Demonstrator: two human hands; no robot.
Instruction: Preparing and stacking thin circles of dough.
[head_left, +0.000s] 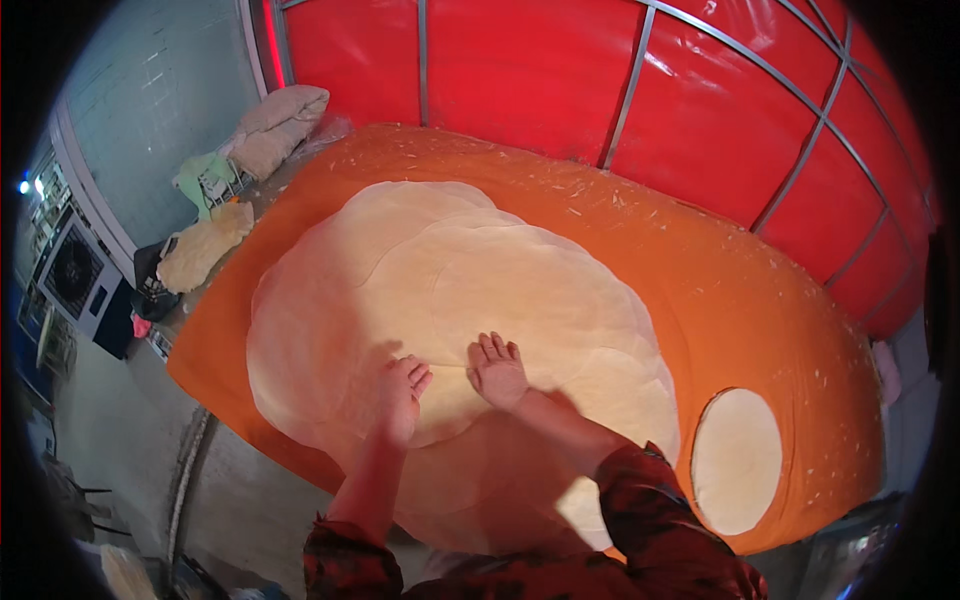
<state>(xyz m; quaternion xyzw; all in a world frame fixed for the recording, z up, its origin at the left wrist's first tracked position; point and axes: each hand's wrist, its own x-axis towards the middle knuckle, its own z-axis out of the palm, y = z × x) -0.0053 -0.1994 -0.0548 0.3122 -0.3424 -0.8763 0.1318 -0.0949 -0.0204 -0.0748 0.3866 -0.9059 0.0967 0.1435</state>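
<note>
Many thin, round, pale sheets that look like dough (495, 277) lie overlapping in a broad pile in front of me. My right hand (497, 373) rests palm down near the middle of the pile, its fingers slightly spread and nothing held. Just to its left, my left hand (405, 390) is over the same sheets, tilted with loosely bent fingers and apparently holding nothing. Whether its palm touches the sheet is hidden. Apart from the pile, a single round sheet (737, 461) lies flat at the right.
An orange cloth (750, 330) covers the broad table, with pale scraps scattered over it. Behind stands a red panel wall (525, 67) with metal bars. At the left are folded cloth bundles (277, 127), a yellowish cloth (206, 247) and an air cooler (79, 270).
</note>
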